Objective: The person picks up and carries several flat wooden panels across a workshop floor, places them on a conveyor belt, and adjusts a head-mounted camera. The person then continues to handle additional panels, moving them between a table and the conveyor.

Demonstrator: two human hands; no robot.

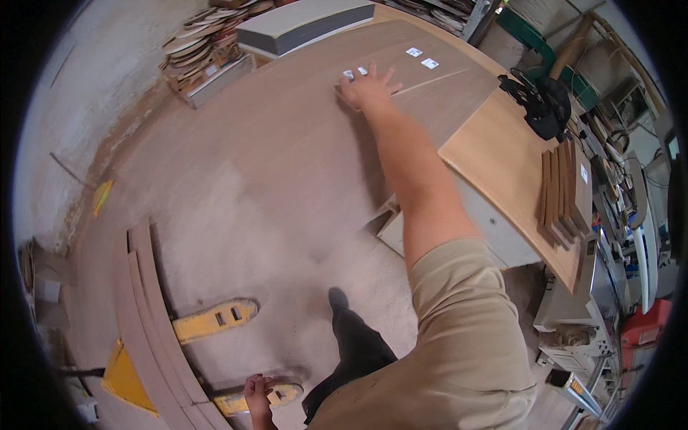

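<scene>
My right hand (369, 89) is stretched forward, fingers spread, over a large brown wood-grain panel (287, 136) on the workbench. It rests beside two small white labels (349, 74), partly hidden by the fingers. Farther right on the same panel lie two more white labels (429, 64). A thin pale line runs across the panel from near my fingertips. Low in the view, my left hand (258, 395) hangs over a yellow pallet-jack fork, its fingers curled together. Whether anything small is between them cannot be made out.
Long brown boards (154, 322) lie across the yellow pallet-jack forks (218, 320) at left. A stack of curved pale-topped pieces (308, 29) stands at the back. On the tan bench top (494, 172) are brown blocks (562, 186) and a black bag (545, 107).
</scene>
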